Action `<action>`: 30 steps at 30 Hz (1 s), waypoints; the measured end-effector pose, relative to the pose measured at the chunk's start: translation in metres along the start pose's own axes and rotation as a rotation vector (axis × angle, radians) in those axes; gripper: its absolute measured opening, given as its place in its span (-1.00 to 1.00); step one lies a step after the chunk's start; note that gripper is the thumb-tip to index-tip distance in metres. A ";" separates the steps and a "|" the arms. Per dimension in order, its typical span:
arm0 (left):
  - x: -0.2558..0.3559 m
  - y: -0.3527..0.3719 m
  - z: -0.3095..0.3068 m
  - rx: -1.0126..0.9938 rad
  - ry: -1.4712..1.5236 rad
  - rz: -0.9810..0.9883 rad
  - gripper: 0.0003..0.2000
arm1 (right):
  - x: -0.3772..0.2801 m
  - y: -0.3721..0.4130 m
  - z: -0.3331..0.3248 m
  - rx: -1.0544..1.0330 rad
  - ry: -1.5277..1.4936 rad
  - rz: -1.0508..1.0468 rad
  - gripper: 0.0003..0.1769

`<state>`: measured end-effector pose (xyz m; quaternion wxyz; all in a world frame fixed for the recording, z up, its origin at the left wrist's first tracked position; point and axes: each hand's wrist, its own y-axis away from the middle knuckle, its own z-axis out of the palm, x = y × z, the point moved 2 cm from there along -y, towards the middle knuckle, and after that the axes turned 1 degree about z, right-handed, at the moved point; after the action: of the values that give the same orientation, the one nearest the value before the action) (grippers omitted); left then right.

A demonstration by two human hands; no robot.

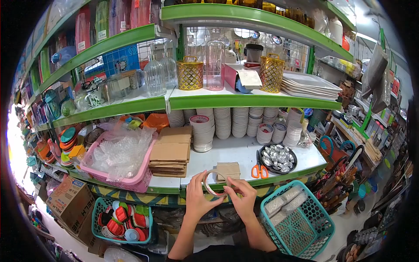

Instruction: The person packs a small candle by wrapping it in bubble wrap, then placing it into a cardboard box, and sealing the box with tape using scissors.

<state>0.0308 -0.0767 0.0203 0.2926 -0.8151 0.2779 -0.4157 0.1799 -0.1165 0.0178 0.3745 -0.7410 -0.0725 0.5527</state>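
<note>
Both of my hands hold a roll of clear tape (215,183) in front of the lower white shelf (238,153). My left hand (198,197) grips the roll from the left side. My right hand (243,198) pinches the roll's lower right edge with fingertips. Just behind the roll lies a small stack of folded cardboard pieces (228,169). Orange-handled scissors (259,170) lie on the shelf to the right of that stack.
A pink basket (139,177) with bubble wrap and a taller cardboard stack (171,150) sit left. A dark tray (278,157) of foil-wrapped items and stacked white bowls (222,123) are behind. Teal baskets (294,218) (123,218) stand on the floor, beside a cardboard box (70,203).
</note>
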 end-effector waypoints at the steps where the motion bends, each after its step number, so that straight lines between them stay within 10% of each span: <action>1: 0.001 0.000 -0.001 0.001 0.006 -0.005 -0.13 | 0.000 0.000 0.000 -0.005 -0.006 -0.002 -0.61; 30: -0.006 0.002 0.005 -0.093 0.046 -0.110 -0.08 | -0.002 -0.002 0.000 -0.009 0.005 0.015 -0.59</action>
<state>0.0313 -0.0728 0.0131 0.2245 -0.8321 0.2582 -0.4365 0.1799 -0.1158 0.0206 0.3671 -0.7446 -0.0686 0.5533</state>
